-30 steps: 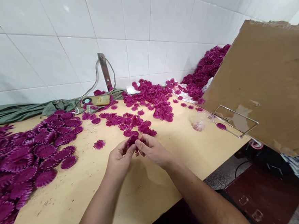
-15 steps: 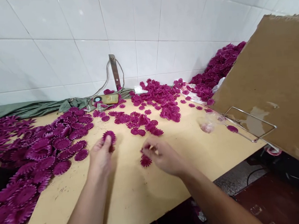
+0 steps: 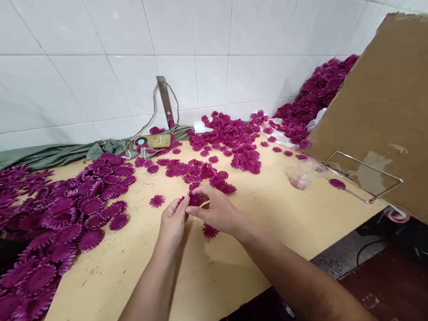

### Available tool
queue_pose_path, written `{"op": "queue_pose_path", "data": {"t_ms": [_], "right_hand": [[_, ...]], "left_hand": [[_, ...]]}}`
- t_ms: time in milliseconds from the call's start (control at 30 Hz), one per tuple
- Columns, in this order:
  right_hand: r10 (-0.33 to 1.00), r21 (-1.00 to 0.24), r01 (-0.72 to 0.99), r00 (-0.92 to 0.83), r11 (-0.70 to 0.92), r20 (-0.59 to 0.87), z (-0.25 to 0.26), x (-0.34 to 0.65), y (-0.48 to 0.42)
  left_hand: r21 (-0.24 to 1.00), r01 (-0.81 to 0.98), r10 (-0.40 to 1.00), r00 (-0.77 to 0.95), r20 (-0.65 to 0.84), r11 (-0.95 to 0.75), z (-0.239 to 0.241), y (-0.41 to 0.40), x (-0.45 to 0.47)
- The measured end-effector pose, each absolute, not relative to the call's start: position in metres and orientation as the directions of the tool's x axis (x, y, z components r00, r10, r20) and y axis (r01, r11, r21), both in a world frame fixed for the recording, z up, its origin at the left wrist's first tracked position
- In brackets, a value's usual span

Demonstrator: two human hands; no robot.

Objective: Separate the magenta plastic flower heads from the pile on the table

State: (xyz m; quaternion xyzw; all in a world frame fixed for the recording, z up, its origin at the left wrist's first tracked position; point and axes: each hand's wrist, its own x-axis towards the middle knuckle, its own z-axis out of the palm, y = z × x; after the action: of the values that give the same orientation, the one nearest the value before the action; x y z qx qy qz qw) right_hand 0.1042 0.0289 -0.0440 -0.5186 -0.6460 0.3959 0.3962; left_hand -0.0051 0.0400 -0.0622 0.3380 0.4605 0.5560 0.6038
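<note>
Pale tabletop (image 3: 218, 277), left hand (image 3: 173, 223) pinching purple flower piece (image 3: 195, 199), right hand (image 3: 219, 213) curving fingers around it, its grip unclear

Over the tabletop (image 3: 223, 287), the left hand (image 3: 171, 224) and right hand (image 3: 219, 211) are bare, as are the left forearm (image 3: 149, 282) and right forearm (image 3: 291, 267), both slender and smoothly tapered.

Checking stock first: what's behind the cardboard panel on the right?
A heap of purple flower pieces and something white show past its left edge. The cardboard panel covers the rest; how far the heap extends can't be seen.
</note>
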Motion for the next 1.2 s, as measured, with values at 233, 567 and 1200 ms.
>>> {"op": "queue_pose_path", "data": {"t_ms": [233,567,1200], "right_hand": [[0.952,-0.983,-0.119,-0.290,-0.138,-0.099,-0.050,0.114,0.037],[0.991,-0.968,0.234,-0.122,0.085,0.057,-0.056,0.109,0.037],[0.933,-0.875,0.467,0.245,0.126,0.264,-0.053,0.155,0.083]], "left_hand": [[0.957,-0.245,0.987,0.059,-0.148,0.158,-0.066,0.036,-0.010],[0.989,-0.120,0.995,0.050,-0.086,0.092,-0.071,0.030,-0.008],[0.987,-0.127,0.994,0.058,-0.093,0.099,-0.058,0.024,0.001]]}}
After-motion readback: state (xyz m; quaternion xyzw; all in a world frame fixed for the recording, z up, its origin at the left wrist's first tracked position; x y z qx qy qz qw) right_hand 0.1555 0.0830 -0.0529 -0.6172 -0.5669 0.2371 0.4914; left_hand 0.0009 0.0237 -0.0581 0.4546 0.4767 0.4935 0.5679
